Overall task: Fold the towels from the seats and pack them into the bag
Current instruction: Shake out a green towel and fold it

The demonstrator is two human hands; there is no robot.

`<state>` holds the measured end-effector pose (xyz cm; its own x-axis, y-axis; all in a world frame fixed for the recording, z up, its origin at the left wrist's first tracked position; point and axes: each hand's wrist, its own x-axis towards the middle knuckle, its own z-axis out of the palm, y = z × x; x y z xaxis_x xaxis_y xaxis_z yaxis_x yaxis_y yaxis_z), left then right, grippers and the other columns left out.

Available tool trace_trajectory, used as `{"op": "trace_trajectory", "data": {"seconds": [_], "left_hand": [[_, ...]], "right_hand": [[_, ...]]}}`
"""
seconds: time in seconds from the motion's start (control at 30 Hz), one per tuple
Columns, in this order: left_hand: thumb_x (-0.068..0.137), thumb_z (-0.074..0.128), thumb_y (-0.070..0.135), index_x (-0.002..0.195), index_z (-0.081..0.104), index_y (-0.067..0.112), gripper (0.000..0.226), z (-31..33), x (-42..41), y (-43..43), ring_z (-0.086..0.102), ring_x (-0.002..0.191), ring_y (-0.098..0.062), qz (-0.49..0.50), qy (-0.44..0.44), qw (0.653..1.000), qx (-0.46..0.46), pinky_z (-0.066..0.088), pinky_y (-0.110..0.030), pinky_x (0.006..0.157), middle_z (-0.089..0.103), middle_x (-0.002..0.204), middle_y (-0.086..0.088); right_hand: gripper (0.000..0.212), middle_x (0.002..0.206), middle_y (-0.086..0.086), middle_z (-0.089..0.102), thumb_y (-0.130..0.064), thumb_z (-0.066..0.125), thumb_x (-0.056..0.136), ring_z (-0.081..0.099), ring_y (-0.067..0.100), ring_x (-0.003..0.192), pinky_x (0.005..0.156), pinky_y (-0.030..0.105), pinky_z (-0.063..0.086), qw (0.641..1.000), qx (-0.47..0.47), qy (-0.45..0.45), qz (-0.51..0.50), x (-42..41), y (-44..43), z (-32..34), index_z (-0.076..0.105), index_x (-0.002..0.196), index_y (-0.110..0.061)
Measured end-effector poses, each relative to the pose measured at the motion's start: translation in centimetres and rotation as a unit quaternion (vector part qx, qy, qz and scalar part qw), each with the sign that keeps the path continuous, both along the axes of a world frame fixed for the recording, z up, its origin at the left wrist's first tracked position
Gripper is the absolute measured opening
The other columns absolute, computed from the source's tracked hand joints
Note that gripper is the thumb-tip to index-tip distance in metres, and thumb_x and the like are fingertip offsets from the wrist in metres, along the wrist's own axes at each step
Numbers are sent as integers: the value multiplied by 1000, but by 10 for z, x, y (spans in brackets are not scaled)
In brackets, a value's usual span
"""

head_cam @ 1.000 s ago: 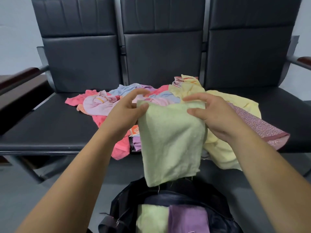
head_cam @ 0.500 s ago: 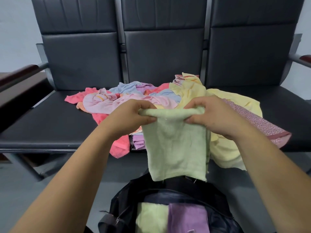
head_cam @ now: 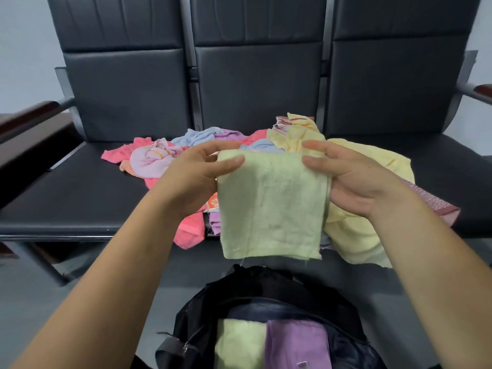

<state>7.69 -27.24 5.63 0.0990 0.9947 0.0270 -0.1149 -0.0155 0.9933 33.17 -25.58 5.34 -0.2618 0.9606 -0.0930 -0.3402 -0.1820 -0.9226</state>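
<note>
I hold a folded light-green towel [head_cam: 271,203] up in front of the seats. My left hand [head_cam: 194,179] pinches its upper left corner and my right hand [head_cam: 354,179] grips its right edge. Below it stands an open black bag [head_cam: 266,296] on the floor, with a folded green towel [head_cam: 239,344] and a folded purple towel [head_cam: 298,344] inside. Behind my hands a heap of unfolded towels [head_cam: 165,161] in pink, blue, lilac and coral lies on the middle seat, and a large yellow towel [head_cam: 356,235] hangs over the seat's front edge.
Three joined black seats [head_cam: 66,198] with tall backrests fill the view. A dark wooden armrest [head_cam: 29,115] stands at the left, another [head_cam: 482,90] at the right. A patterned pink cloth [head_cam: 431,201] lies under my right wrist. Grey floor surrounds the bag.
The green towel has been folded shorter and now hangs as a squarer piece. My right hand has shifted from the top edge to the towel's right side.
</note>
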Motion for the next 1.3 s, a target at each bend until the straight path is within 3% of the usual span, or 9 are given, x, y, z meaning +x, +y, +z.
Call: {"op": "trace_trajectory", "data": {"seconds": [0.17, 0.27, 0.37, 0.47, 0.63, 0.83, 1.0, 1.13, 1.3], "left_hand": [[85, 77, 5, 117, 71, 21, 36, -4, -6, 0, 71, 98, -16, 39, 216, 973, 79, 56, -24, 86, 76, 106, 0], [91, 72, 13, 104, 72, 25, 17, -1, -1, -3, 60, 73, 4, 74, 353, 921, 150, 41, -9, 62, 70, 90, 13], [95, 67, 20, 93, 65, 34, 15, -4, -3, -1, 54, 64, -5, 78, 391, 903, 162, 43, -23, 63, 67, 81, 4], [96, 68, 25, 94, 64, 34, 10, -6, -6, 1, 61, 73, -36, 69, 367, 916, 144, 56, -44, 76, 70, 84, -19], [89, 76, 19, 103, 67, 27, 18, -11, -2, 1, 63, 73, -14, 135, 364, 905, 175, 43, -13, 65, 75, 84, -3], [88, 78, 22, 96, 70, 23, 11, -11, -1, -4, 61, 80, -11, 193, 343, 880, 265, 45, -14, 73, 67, 84, 7], [94, 70, 26, 94, 60, 33, 12, -5, -8, -9, 56, 99, -11, 148, 214, 925, 278, 46, -24, 92, 55, 100, 8], [103, 56, 18, 98, 51, 22, 8, -14, -5, -17, 54, 73, -6, 59, 144, 962, 225, 45, -20, 64, 57, 83, 4], [100, 62, 37, 103, 55, 21, 18, -49, -23, -16, 58, 71, -43, 21, 170, 977, 130, 51, -55, 65, 62, 87, -25]], "right_hand": [[38, 122, -10, 64, -2, 82, 80, 59, -3, 110, 77, 4, 49, 916, 205, -345, -23, 3, -1, 0, 74, 109, -25], [20, 112, -9, 68, -16, 82, 84, 64, 9, 108, 84, 22, 55, 912, 210, -348, -58, 1, 4, -6, 74, 96, -29], [25, 117, 2, 70, -20, 88, 77, 66, 26, 114, 98, 49, 55, 930, 196, -296, -92, -1, 8, -11, 75, 96, -31], [33, 115, 5, 74, -11, 87, 78, 71, 23, 106, 97, 46, 57, 942, 187, -248, -128, -1, 8, -9, 73, 104, -25], [51, 132, -9, 65, -12, 84, 82, 61, 13, 124, 104, 42, 52, 917, 211, -324, -100, 0, 6, -11, 67, 126, -31], [25, 116, -8, 64, -19, 76, 89, 58, 4, 102, 93, 25, 48, 816, 328, -414, -233, -14, -6, -3, 70, 110, -30], [22, 109, -2, 68, -14, 77, 87, 65, 8, 97, 80, 23, 52, 919, 288, -185, -196, -13, -6, 0, 71, 94, -34], [21, 98, 2, 75, -7, 77, 86, 72, 19, 92, 82, 36, 59, 966, 195, -72, -154, -17, -5, -15, 70, 103, -17], [34, 109, 17, 76, -13, 78, 82, 74, 33, 101, 91, 49, 59, 990, 63, -55, -110, -20, -4, -57, 71, 113, -1]]}}
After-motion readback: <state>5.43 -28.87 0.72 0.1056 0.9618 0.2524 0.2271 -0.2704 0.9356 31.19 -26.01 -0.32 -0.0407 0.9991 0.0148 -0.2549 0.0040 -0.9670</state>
